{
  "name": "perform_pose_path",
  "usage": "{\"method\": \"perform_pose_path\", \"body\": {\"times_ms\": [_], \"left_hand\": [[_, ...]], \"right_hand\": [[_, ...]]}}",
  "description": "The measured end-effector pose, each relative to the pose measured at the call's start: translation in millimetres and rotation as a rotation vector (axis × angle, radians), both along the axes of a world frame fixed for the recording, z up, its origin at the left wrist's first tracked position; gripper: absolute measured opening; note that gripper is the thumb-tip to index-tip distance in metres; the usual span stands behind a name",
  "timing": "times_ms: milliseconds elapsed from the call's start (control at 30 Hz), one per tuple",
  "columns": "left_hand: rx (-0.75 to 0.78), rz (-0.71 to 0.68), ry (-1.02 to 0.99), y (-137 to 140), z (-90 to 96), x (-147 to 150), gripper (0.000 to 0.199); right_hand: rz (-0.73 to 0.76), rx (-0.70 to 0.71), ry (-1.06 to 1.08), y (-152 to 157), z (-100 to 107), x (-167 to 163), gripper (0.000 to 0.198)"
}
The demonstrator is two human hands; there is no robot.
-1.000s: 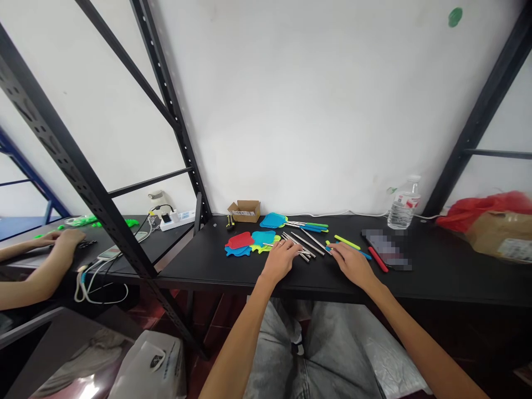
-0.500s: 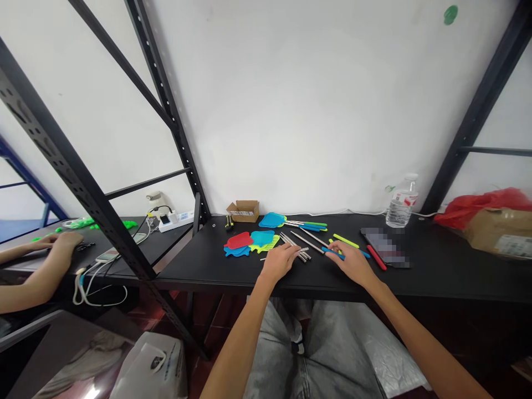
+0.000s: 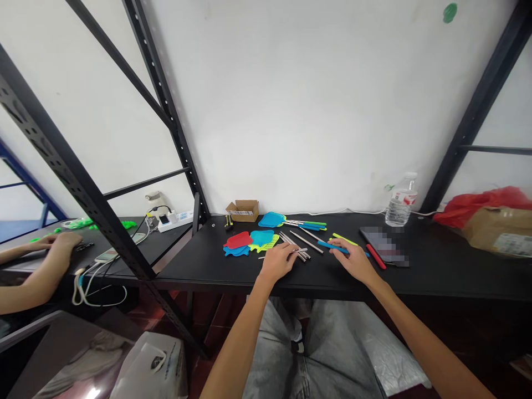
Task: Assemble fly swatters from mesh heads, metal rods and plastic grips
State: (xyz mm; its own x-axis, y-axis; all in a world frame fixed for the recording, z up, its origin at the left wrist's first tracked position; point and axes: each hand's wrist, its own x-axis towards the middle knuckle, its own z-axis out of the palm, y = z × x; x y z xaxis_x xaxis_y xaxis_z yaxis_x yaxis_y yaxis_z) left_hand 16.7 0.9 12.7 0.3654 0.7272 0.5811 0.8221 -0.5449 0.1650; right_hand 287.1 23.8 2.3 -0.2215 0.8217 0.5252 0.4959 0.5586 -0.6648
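Note:
My left hand (image 3: 277, 261) is closed around a thin metal rod (image 3: 300, 250) just above the black tabletop. The rod's other end pokes out to the left of the hand. In the fingers of my right hand (image 3: 353, 261) is a blue handle (image 3: 328, 245), pointing left toward the rod but apart from it. Between and behind the hands lie several loose metal rods (image 3: 306, 241). Left of them rest flat fly swatter heads: red (image 3: 238, 240), blue (image 3: 261, 238) and yellow-green (image 3: 272, 244). Yellow-green handles (image 3: 344, 239) lie behind my right hand, and a red handle (image 3: 376, 256) to its right.
Fly swatters with rods and handles (image 3: 272, 219) lie at the back beside a small cardboard box (image 3: 243, 210). To the right are a phone (image 3: 384, 244), a water bottle (image 3: 401, 202) and a larger carton (image 3: 499, 233). A shelf post (image 3: 83, 172) stands left, before another person's hands (image 3: 62, 242).
My right hand has shifted slightly right, and the blue handle in it now reaches further left beyond the fingertips. The left hand has hardly moved.

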Motion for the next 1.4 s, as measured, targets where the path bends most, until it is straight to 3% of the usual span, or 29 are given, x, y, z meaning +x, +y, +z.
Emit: {"method": "perform_pose_path", "body": {"times_ms": [133,400,733,1400], "left_hand": [[0.002,-0.011,-0.019,-1,0.8,0,0.021],[0.019,-0.037,-0.043,-2,2.7,0,0.018],[0.013,-0.080,-0.071,-5,4.9,0,0.019],[-0.013,-0.239,0.023,-3,2.6,1,0.025]], "right_hand": [[0.018,-0.029,0.037,2,-4,1,0.029],[-0.047,0.051,-0.273,-3,1,-3,0.030],[-0.073,0.080,-0.302,-2,0,-3,0.035],[0.087,0.224,-0.435,-10,2,-12,0.032]]}}
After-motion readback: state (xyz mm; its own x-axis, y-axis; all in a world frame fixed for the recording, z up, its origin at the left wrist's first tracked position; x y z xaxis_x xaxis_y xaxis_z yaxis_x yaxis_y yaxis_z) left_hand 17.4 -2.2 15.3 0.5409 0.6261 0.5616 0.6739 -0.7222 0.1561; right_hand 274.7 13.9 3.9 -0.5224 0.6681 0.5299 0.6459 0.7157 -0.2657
